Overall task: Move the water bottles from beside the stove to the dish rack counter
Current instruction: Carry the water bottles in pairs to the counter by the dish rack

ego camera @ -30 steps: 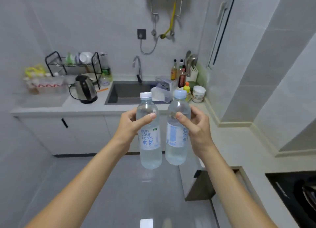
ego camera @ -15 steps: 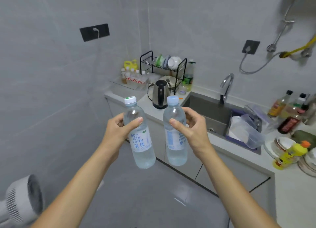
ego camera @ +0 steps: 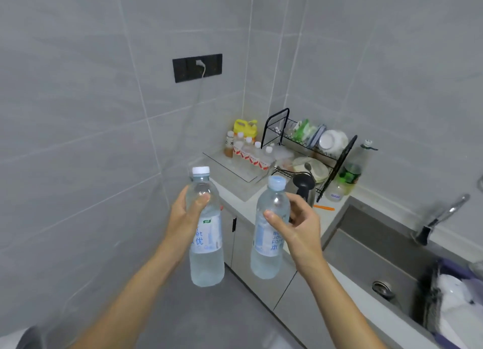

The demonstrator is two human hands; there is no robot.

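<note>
I hold two clear water bottles upright in the air in front of the counter. My left hand (ego camera: 187, 218) grips the white-capped bottle (ego camera: 206, 254) near its shoulder. My right hand (ego camera: 300, 225) grips the blue-capped bottle (ego camera: 266, 254) the same way. Beyond them the black wire dish rack (ego camera: 337, 165) with bowls and plates stands on the pale counter (ego camera: 235, 189) in the corner. A row of small bottles (ego camera: 251, 152) stands to the left of the rack.
A black-lidded kettle (ego camera: 303, 185) stands just behind the right bottle. A yellow jug (ego camera: 244, 127) sits in the corner. A green bottle (ego camera: 351, 172) stands right of the rack. The steel sink (ego camera: 371, 254) and tap (ego camera: 444, 215) lie to the right. A black wall socket (ego camera: 197, 67) hangs above.
The view has swung left and closer to the dish rack corner. Both bottles stay in my hands, now a little further apart.
</note>
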